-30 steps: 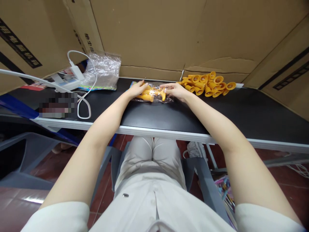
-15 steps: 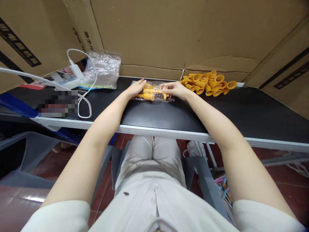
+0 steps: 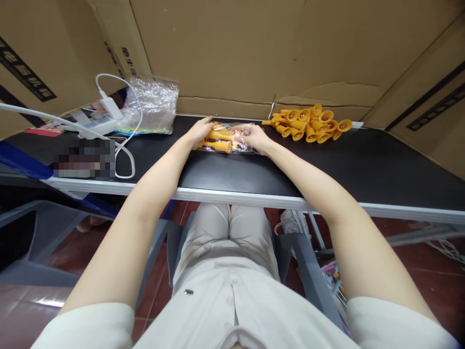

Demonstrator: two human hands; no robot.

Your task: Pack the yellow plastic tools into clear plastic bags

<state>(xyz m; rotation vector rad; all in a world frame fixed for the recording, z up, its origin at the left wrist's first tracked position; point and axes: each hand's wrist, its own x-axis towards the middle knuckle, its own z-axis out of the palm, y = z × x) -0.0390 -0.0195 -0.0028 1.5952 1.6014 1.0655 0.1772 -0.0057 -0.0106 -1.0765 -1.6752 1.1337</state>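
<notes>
A clear plastic bag (image 3: 225, 138) with several orange toy horns inside lies on the black table (image 3: 236, 169) near its far edge. My left hand (image 3: 199, 131) grips the bag's left end, fingers curled over it. At the bag's right end, the fingers of my right hand (image 3: 254, 137) pinch the plastic. A loose pile of orange horns (image 3: 308, 124) sits to the right of my hands, apart from them.
A stack of clear plastic bags (image 3: 152, 104) lies at the back left beside a white charger and cable (image 3: 112, 109). Cardboard boxes (image 3: 232, 48) wall the table's far side. Grey plastic chairs (image 3: 47, 237) stand below on the red floor.
My right hand has slid left along the bag, closer to my left hand. The bag has shifted slightly left with both hands; the view has drifted a little.
</notes>
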